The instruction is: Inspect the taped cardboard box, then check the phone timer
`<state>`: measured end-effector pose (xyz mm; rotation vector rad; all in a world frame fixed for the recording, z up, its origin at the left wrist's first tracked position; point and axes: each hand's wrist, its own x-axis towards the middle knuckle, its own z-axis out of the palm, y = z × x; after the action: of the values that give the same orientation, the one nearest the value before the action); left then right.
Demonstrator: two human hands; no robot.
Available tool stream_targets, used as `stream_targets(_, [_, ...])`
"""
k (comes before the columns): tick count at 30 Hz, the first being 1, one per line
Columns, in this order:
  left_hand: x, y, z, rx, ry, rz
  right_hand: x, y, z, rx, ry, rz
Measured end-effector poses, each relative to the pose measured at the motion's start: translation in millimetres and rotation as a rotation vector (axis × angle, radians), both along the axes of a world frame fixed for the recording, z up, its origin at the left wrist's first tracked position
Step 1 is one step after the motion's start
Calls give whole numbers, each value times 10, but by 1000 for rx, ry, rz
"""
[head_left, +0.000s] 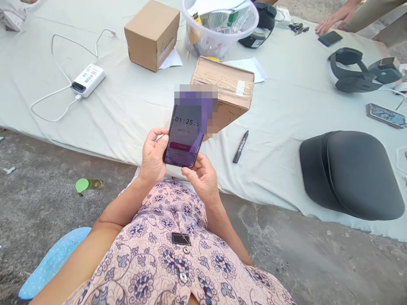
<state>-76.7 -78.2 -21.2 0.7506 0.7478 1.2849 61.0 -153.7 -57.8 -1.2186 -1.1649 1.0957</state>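
Observation:
A smartphone [184, 135] is held up in front of me, its screen showing a timer with "01:25" and a red button. My left hand [154, 154] grips the phone's left edge, thumb along the side. The lower right corner rests in my right hand [204, 176], with the fingers curled behind it and the thumb near the bottom edge. Blurred squares hide the phone's top. Just behind it stands a taped cardboard box [225, 80]. A black marker [241, 147] lies on the cloth to the right of the phone.
On the cloth-covered table [127, 110] are a brown box [152, 34], a filled plastic basket [219, 40], a white power bank [88, 80] with a cable, a black case [352, 173] and headsets [346, 70]. Another person's hand [333, 21] rests at the far right. A green-capped bottle [83, 185] lies on the ground.

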Motion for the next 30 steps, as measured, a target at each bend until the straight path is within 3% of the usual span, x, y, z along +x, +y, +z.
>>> stream_targets(30, [-38, -5, -32, -54, -32, 4, -9, 19, -106, -44, 15, 43])
